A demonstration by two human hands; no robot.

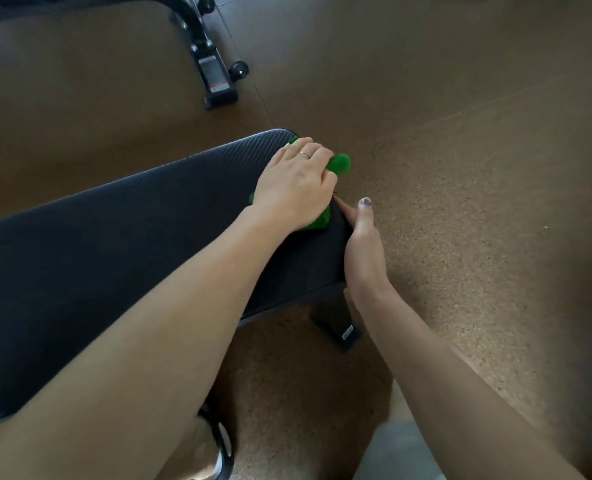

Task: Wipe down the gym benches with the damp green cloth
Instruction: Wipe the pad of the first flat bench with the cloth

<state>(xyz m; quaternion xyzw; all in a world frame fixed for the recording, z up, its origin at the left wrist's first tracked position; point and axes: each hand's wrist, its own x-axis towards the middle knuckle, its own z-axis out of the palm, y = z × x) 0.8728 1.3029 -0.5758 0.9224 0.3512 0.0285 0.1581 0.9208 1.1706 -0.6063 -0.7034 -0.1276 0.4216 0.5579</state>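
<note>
The picture is dim and warm-toned, with soft daylight falling on the speckled brown cork-like floor point(461, 188) to the right of the black ribbed padded table point(132, 237) — the brightest patch in view. Left of and beyond that table the floor sinks into broad shadow. Wide-angle bending curves the edges, and the corners darken. The whole frame is slightly soft; the near forearms blur most.

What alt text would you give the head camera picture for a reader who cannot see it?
A person's left hand presses a green cloth onto the end of a black padded gym bench, while the right hand grips the bench's edge. A second bench's black frame stands behind on the brown speckled floor.
</note>
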